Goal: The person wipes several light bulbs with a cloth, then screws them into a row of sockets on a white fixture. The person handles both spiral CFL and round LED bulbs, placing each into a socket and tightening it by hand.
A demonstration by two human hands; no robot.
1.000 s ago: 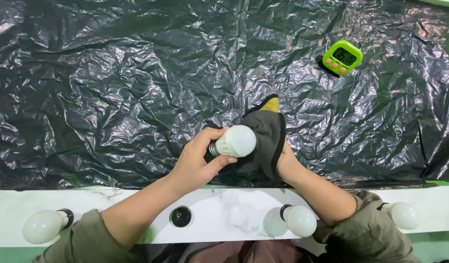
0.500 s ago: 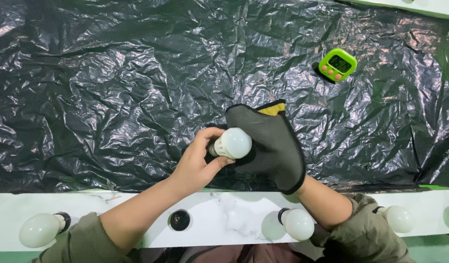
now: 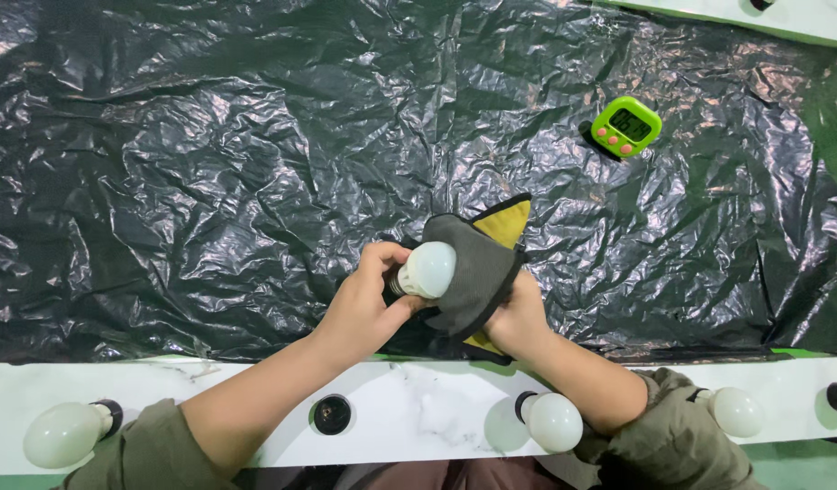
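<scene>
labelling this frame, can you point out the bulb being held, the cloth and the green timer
bulb [image 3: 430, 268], head view, on its white globe
cloth [image 3: 477, 272], head view, on the grey outer face
green timer [image 3: 626, 126], head view, on the middle of its casing

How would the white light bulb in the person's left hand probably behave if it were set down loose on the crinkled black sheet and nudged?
The light bulb looks round and smooth, so it would probably roll. It seems light: the left hand holds it by its fingers alone. Its shell may be fragile, and slippery against the grey cloth.
</scene>
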